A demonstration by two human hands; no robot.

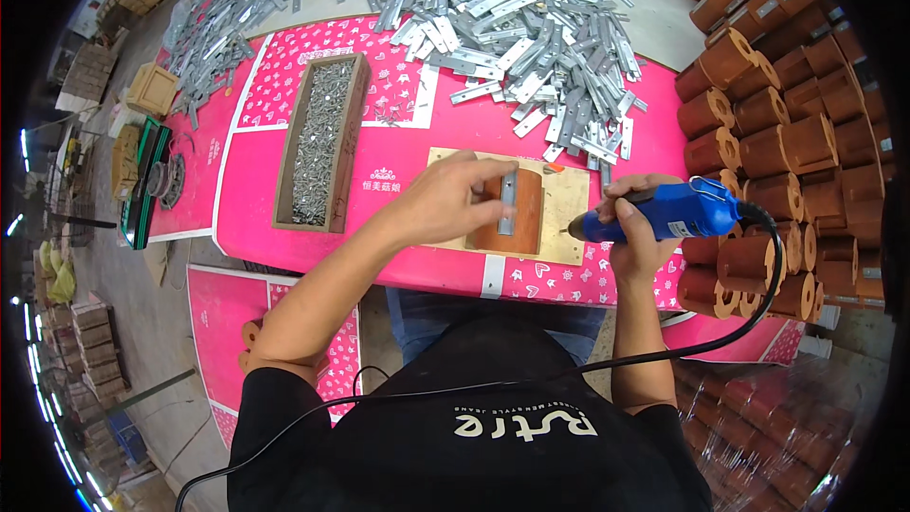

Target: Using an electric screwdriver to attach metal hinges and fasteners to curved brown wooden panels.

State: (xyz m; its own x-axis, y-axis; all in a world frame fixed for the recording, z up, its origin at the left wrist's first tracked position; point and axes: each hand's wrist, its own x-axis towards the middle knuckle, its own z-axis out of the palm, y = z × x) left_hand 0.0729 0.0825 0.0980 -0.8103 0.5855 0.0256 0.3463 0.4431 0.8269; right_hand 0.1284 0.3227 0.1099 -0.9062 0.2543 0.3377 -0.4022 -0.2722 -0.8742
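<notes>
At the fingers of my left hand: one flat grey metal strip, lying on a curved reddish-brown wooden block; index and thumb spread, whether pinching I cannot tell. Beneath the block: brass-coloured plate. Within the wrapped fingers of my right hand: blue-and-black corded power driver, bit near the block. Left of the left fingers: long wooden box of silver screws. Beyond: heaped metal strips.

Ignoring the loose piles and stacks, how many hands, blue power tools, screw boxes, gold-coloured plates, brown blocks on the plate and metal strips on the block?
Hands (left hand, right hand): 2
Blue power tool: 1
Screw box: 1
Gold-coloured plate: 1
Brown block: 1
Metal strip: 1
Total: 7
</notes>
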